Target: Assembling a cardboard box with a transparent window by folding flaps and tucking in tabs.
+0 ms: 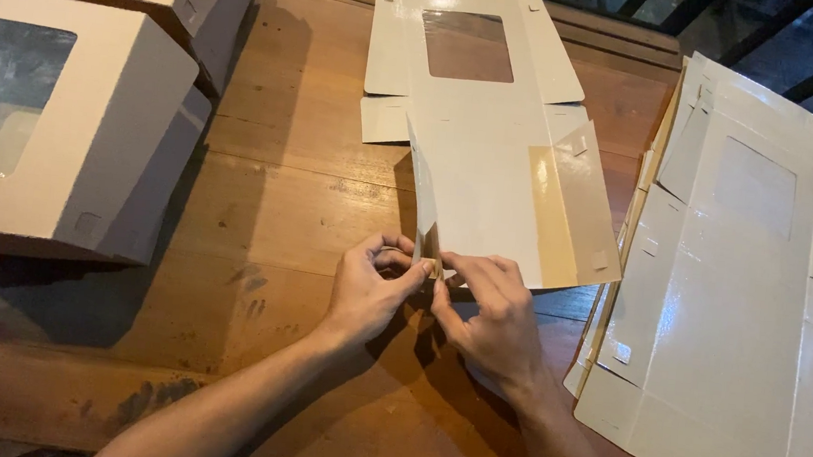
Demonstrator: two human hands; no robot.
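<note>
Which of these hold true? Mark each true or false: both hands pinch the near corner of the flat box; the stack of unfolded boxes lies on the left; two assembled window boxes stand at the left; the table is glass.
1. Both the left hand and right hand pinch the near corner of the partly folded box blank: true.
2. The stack of flat blanks lies on the left: false, it lies on the right.
3. Two assembled window boxes stand at the left: true.
4. The table is glass: false, it is wood.
</note>
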